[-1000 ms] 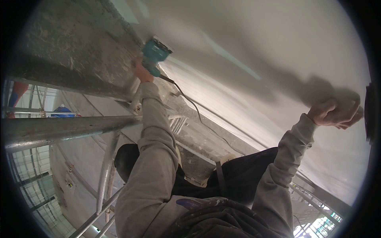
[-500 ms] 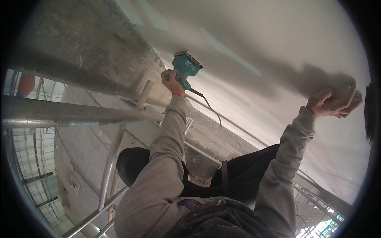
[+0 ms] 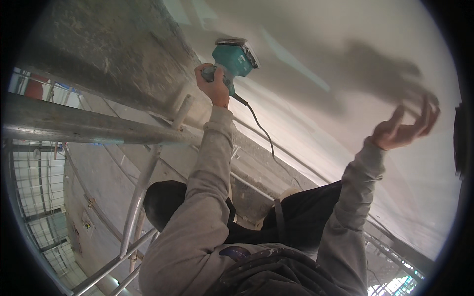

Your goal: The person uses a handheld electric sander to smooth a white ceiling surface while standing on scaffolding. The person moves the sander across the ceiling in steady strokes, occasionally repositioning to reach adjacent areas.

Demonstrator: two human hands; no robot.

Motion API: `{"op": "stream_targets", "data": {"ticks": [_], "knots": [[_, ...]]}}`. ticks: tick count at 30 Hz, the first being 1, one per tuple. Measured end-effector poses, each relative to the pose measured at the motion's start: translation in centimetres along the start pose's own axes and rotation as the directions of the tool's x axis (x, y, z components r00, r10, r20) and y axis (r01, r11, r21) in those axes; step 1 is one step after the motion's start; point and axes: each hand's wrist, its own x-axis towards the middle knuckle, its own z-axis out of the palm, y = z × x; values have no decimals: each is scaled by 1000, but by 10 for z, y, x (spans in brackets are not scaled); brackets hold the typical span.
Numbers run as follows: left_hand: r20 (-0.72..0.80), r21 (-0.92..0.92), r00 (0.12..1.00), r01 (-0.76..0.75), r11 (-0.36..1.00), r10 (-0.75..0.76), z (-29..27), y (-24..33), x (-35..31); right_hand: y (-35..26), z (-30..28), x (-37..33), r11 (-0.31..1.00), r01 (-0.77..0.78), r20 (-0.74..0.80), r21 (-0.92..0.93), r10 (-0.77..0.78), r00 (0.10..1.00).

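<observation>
My left hand is closed round the body of a teal electric sander, thumb and fingers wrapped behind its head. The sander's flat pad faces up and away, near the smooth white wall; whether it touches cannot be made out. From its rear a black cord hangs down toward my knees. On the right, my right hand is raised with fingers spread and nothing in them. Its fingertips are close to the white surface, where its shadow falls; contact is unclear.
A thick metal tube crosses at the left, joined to thinner scaffold poles. A worn grey beam slants over the upper left. My bent dark-clad legs are above a narrow ledge. A dark round object stands at the right rim.
My left hand has carried the sander upward, farther from me, and tilted it slightly. My right hand has shifted a little left and up, its fingers opening from a loose curl.
</observation>
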Motion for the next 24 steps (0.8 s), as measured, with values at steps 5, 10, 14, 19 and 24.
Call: {"op": "stream_targets", "data": {"ticks": [5, 10, 14, 19, 24], "knots": [[-75, -74, 967, 238, 969, -243, -7, -9, 2, -80, 26, -57, 904, -350, 771, 246, 37, 636], [-32, -65, 985, 168, 984, -170, 4, 9, -13, -89, 29, -106, 909, -373, 976, 187, -216, -38], [-55, 53, 997, 54, 997, -51, 10, 13, -9, -89, 29, -105, 862, -470, 978, 189, -208, 13], [-159, -110, 938, 293, 950, -307, -7, 4, 27, -75, 31, -103, 868, -470, 978, 162, -204, -40], [-140, -123, 948, 270, 955, -286, -6, -9, 16, -68, 30, -114, 882, -453, 971, 131, -206, -120]]}}
